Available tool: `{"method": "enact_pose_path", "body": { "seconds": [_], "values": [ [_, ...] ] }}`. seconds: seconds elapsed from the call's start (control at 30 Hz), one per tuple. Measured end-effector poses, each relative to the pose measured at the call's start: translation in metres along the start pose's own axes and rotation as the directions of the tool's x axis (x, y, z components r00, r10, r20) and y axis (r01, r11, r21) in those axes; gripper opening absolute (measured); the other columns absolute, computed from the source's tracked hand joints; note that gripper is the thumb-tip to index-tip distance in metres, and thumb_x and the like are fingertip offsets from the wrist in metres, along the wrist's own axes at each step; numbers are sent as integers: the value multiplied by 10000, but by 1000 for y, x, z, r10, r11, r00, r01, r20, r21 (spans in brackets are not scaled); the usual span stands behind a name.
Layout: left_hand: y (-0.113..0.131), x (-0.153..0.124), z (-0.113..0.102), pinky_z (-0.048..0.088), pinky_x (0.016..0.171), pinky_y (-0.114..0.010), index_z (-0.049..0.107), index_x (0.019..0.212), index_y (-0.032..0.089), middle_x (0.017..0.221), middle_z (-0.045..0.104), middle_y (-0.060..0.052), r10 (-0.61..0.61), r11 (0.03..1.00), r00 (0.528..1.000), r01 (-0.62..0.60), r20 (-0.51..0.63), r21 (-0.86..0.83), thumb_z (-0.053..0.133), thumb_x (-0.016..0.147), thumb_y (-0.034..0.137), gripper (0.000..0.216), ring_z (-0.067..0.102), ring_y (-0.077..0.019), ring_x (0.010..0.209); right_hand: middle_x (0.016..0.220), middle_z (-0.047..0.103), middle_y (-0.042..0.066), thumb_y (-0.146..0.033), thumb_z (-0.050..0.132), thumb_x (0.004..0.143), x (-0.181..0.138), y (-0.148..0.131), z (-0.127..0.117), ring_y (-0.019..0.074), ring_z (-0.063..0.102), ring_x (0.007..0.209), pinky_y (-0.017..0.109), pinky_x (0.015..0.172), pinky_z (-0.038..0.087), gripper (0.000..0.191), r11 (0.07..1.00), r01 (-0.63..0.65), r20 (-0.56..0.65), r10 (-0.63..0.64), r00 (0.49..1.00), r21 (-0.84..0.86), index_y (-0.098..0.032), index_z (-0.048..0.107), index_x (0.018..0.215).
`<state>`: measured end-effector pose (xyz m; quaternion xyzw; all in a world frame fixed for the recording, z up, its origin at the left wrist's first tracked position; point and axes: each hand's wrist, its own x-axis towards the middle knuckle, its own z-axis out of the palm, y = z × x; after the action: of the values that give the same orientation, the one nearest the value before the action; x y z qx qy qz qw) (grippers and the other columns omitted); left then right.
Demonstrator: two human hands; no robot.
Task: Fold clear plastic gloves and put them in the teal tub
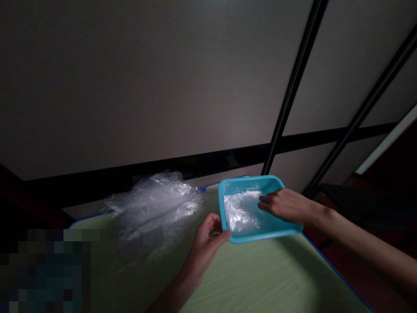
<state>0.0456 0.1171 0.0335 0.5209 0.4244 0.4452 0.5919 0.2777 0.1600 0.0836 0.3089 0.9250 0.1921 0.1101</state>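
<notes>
Blue all over, the tub is at the far right part of the green table. The left hand pinches its left rim, with the thumb on the near corner. Shiny clear plastic lies inside the tub. The right hand reaches in with its fingers curled, and I cannot tell if they pinch anything. A big, crinkly plastic heap lies on the table, left of the tub.
</notes>
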Motion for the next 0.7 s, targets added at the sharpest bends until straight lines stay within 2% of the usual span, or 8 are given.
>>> {"method": "enact_pose_path", "body": {
  "seconds": [0.1,0.27,0.33,0.47,0.53,0.7],
  "values": [
    [-3,2,-1,364,635,-241,447,682,187,687,506,17,12,1000,1000,-12,2,9,586,638,241,156,492,-152,690,749,615,47,-38,451,763,3,-2,11,149,585,597,249,459,303,166,997,16,104,-24,994,80,-147,557,830],
    [-5,5,-2,362,631,-241,452,668,187,670,508,17,15,1000,1000,-15,2,12,598,630,254,165,491,-153,681,816,625,81,-71,482,725,2,-4,20,181,599,688,251,540,360,183,960,13,183,-66,981,279,-129,577,871],
    [-5,5,-2,360,629,-240,455,669,187,672,511,15,6,1000,1000,-6,1,14,603,627,259,171,494,-155,682,844,626,78,-86,519,693,3,-3,18,193,592,745,252,583,378,199,929,-28,240,-66,969,370,-136,587,873],
    [-4,6,-1,355,626,-240,461,670,188,675,514,13,-3,1000,1000,3,4,16,609,619,273,178,497,-156,677,849,621,49,-42,575,578,8,1,6,192,572,766,245,606,394,334,833,-199,393,-25,919,517,-155,606,890],
    [-4,5,-1,357,624,-242,463,673,187,679,514,10,2,1000,1000,-2,3,15,608,622,272,175,494,-157,678,834,617,42,1,550,556,9,4,-2,181,567,759,235,608,401,382,794,-238,403,-9,915,560,-151,609,902],
    [-3,2,0,366,641,-244,468,702,180,710,510,3,13,1000,1000,-13,4,-2,594,652,251,153,492,-155,699,795,635,45,81,393,606,6,11,-12,145,579,700,211,606,414,419,737,-230,296,42,954,636,-149,627,867]
  ]
}}
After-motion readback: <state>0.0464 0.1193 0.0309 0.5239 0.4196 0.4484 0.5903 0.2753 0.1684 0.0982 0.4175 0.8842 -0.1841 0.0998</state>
